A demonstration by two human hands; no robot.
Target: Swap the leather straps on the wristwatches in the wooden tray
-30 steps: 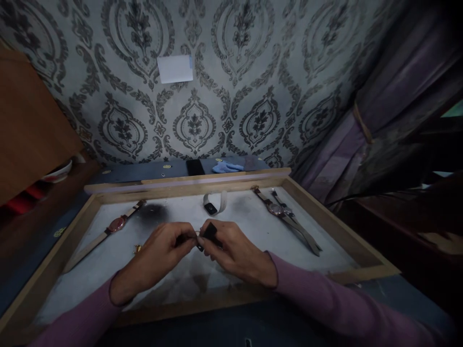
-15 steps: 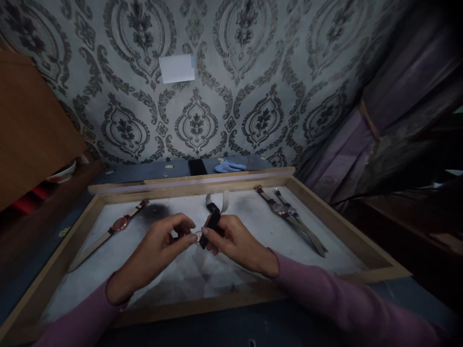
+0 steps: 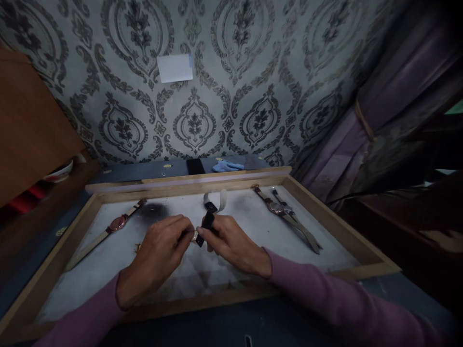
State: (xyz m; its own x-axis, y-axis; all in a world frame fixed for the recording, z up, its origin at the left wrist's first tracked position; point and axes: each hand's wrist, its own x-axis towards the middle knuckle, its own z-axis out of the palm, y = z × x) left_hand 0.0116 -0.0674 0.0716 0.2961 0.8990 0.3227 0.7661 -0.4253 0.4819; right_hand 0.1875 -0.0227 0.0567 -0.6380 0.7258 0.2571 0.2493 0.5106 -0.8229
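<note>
Over the middle of a wood-framed tray [image 3: 361, 271], my right hand [image 3: 231, 241] pinches a black strap [image 3: 207, 220]. A small pale, shiny watch case [image 3: 196, 236] shows between my hands at the lower end of this strap. My left hand [image 3: 159, 250] has its fingers curled and closed against the left side of the case; its fingertips are partly hidden. Just behind my hands, a watch with a dark square face [image 3: 210, 206] and a pale band stands on the white tray floor. A small gold piece [image 3: 137, 247] lies beside my left hand.
A watch [image 3: 117, 223] lies at the tray's left, and two watches [image 3: 276, 207] [image 3: 288, 210] at its right. Behind the tray are a dark flat object [image 3: 196, 166] and a blue cloth [image 3: 227, 166]. A brown cabinet [image 3: 32, 125] stands left, a purple curtain [image 3: 343, 149] right.
My left hand's fingers have closed in on the watch case. The black strap has moved slightly left and down with my right hand, and the gold piece has come into sight.
</note>
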